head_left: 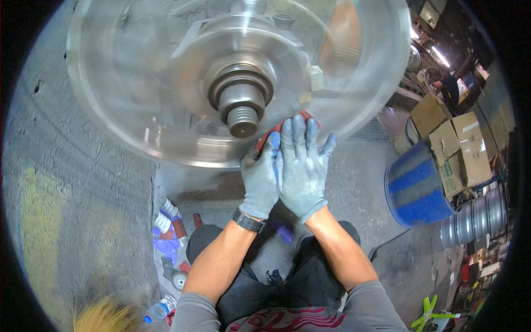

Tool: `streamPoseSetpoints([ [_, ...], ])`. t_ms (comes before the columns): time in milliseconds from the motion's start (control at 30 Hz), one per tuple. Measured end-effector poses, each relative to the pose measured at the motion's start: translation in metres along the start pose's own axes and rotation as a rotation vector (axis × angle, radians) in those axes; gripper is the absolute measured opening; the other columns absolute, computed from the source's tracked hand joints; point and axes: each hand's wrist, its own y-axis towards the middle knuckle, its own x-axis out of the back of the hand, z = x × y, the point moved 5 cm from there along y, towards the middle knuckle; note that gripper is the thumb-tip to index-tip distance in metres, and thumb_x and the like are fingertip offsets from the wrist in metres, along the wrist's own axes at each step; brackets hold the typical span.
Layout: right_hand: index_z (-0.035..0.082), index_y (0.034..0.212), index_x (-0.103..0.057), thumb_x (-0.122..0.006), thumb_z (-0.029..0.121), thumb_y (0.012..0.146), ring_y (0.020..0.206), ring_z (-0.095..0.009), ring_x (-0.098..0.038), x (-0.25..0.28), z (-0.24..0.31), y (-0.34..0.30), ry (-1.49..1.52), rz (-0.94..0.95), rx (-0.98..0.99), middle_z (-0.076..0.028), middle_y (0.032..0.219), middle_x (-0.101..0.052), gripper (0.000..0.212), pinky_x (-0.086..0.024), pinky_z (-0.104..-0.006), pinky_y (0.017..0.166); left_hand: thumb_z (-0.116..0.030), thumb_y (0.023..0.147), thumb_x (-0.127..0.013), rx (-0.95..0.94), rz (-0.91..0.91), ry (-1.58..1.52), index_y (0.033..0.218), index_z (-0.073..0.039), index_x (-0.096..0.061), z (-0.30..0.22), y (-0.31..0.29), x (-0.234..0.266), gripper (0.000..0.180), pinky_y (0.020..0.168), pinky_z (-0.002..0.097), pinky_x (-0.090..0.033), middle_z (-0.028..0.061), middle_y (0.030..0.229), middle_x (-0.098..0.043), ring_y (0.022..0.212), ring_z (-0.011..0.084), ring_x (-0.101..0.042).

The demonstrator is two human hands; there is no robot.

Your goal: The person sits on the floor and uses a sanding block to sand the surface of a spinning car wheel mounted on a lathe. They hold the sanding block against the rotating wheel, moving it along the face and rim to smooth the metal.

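Observation:
A large metal wheel (199,157) is blurred by spinning in front of me, mounted on a threaded shaft (243,117). Both my hands wear grey gloves and sit side by side at its lower rim. My left hand (261,180) is closed on a strip of red-brown sandpaper (267,138), thumb on top and the other fingers mostly hidden. My right hand (303,174) lies flat with fingers stretched out, pressing its fingertips over the sandpaper's right part; its thumb is hidden. The sandpaper appears to touch the rim.
On the right stand a blue drum (415,185), cardboard boxes (462,149) and stacked metal rims (475,218). Red and purple scraps (168,243) and a plastic bottle (160,309) lie low left, beside a rough grey surface (83,166). Another person (449,91) is far right.

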Motion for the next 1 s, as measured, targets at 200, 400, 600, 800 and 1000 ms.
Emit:
streamPoseSetpoints([
  [200,0.005,0.156,-0.042,-0.061,0.029,0.092,0.158,-0.035,-0.016,-0.0002,-0.0011,-0.0006,0.0,-0.017,0.003,-0.013,0.171,-0.022,0.071,-0.013,-0.0802,0.113,-0.021,0.1,-0.071,-0.006,0.01,0.008,0.115,0.001,-0.074,0.0012,0.0013,-0.0004,0.027,0.08,0.0248,-0.053,0.0033,0.104,-0.073,0.09,0.0086,-0.064],
  [400,0.005,0.156,-0.042,-0.061,0.03,0.092,0.158,-0.036,-0.016,-0.0011,-0.0013,-0.0017,-0.015,0.0,-0.005,-0.013,0.17,-0.024,0.071,-0.014,-0.0803,0.113,-0.022,0.1,-0.071,-0.023,-0.006,0.01,0.114,0.001,-0.074,0.0036,0.0024,0.0009,0.027,0.08,0.0249,-0.052,0.0035,0.104,-0.074,0.09,0.0084,-0.064],
  [600,0.005,0.156,-0.043,-0.061,0.03,0.091,0.158,-0.037,-0.017,0.0014,-0.0022,-0.002,-0.009,0.009,-0.015,-0.014,0.169,-0.025,0.072,-0.013,-0.0804,0.113,-0.021,0.099,-0.072,-0.017,0.009,0.055,0.113,-0.001,-0.075,0.0014,0.0,-0.0026,0.025,0.076,0.0229,-0.051,0.0007,0.101,-0.073,0.086,0.0067,-0.063],
  [800,0.005,0.156,-0.043,-0.061,0.029,0.091,0.158,-0.037,-0.017,-0.0019,-0.004,-0.0046,0.001,0.011,-0.019,-0.014,0.169,-0.025,0.071,-0.011,-0.0802,0.113,-0.021,0.099,-0.072,0.018,0.032,0.012,0.114,-0.002,-0.075,0.0029,-0.0015,-0.0024,0.025,0.075,0.0225,-0.051,-0.0008,0.1,-0.073,0.085,0.006,-0.063],
  [1000,0.005,0.156,-0.042,-0.06,0.029,0.091,0.158,-0.037,-0.018,-0.0021,-0.0049,-0.0057,0.004,0.019,-0.022,-0.014,0.169,-0.026,0.072,-0.01,-0.0798,0.114,-0.019,0.1,-0.07,0.036,0.045,-0.03,0.115,-0.002,-0.075,0.0042,-0.0027,-0.0035,0.023,0.079,0.0232,-0.052,0.0014,0.104,-0.074,0.09,0.0079,-0.065],
])
